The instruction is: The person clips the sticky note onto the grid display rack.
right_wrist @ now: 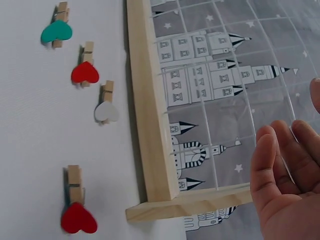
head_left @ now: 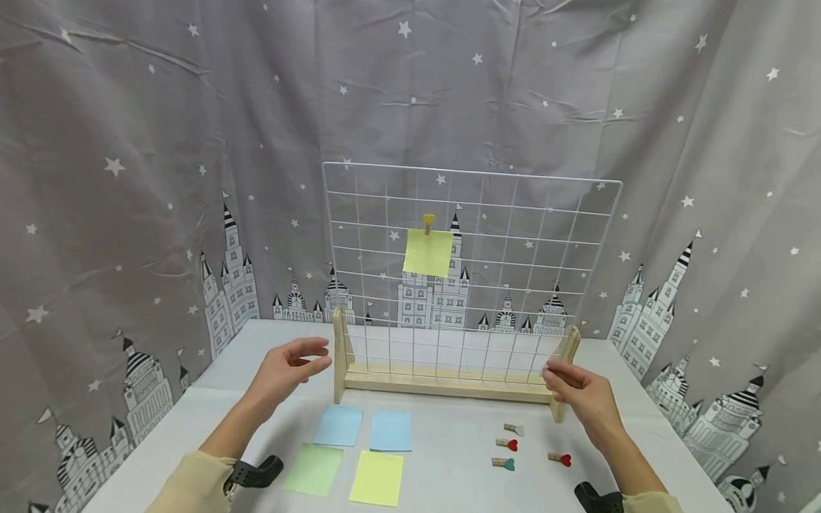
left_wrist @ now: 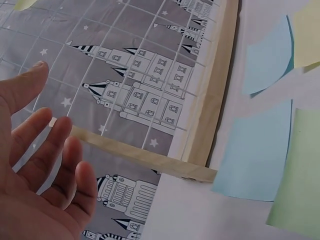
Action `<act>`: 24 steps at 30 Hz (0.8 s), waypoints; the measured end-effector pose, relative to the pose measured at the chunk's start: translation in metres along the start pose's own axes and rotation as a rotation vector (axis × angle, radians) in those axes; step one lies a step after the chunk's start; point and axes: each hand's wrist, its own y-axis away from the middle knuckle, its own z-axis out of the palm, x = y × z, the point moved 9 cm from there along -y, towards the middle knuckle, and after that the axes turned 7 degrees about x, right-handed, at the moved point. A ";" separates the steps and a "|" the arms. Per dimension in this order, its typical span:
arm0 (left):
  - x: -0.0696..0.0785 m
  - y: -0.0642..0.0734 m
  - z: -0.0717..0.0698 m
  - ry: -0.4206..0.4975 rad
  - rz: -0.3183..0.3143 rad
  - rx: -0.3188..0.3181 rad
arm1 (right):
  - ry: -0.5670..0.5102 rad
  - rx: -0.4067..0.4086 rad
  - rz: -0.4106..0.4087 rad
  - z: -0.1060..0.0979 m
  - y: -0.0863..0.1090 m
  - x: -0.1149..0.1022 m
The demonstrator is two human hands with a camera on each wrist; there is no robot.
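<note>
A white wire grid (head_left: 500,271) stands upright in a wooden base (head_left: 442,383). Pinned to its upper left part by a clothespin with a yellow heart (head_left: 428,222) is a yellow sticky note (head_left: 427,253). My left hand (head_left: 288,370) hovers beside the base's left post, fingers relaxed and holding nothing. On the other side, my right hand (head_left: 586,399) is near the right post (head_left: 566,349), its fingers loosely bent with nothing between them. In the right wrist view, clothespins with a teal heart (right_wrist: 56,31), a white heart (right_wrist: 106,111) and red hearts (right_wrist: 79,217) lie on the table.
Two blue notes (head_left: 338,425), a green note (head_left: 313,470) and another yellow note (head_left: 376,479) lie on the white table (head_left: 449,477), front left of the base. Behind hangs a grey curtain (head_left: 410,92) with stars and castles.
</note>
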 end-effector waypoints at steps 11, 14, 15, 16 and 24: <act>-0.019 0.011 0.002 -0.005 -0.027 -0.017 | 0.014 -0.031 0.029 -0.001 0.005 0.017; -0.025 0.014 0.003 -0.001 -0.037 -0.021 | 0.008 -0.029 0.038 -0.003 0.007 0.021; -0.027 0.015 0.003 0.000 -0.042 -0.022 | 0.005 -0.030 0.044 -0.003 0.008 0.023; -0.029 0.016 0.003 0.000 -0.046 -0.025 | 0.001 -0.030 0.050 -0.004 0.008 0.025; -0.040 0.023 0.005 0.018 -0.060 -0.042 | -0.014 -0.040 0.085 -0.004 0.013 0.043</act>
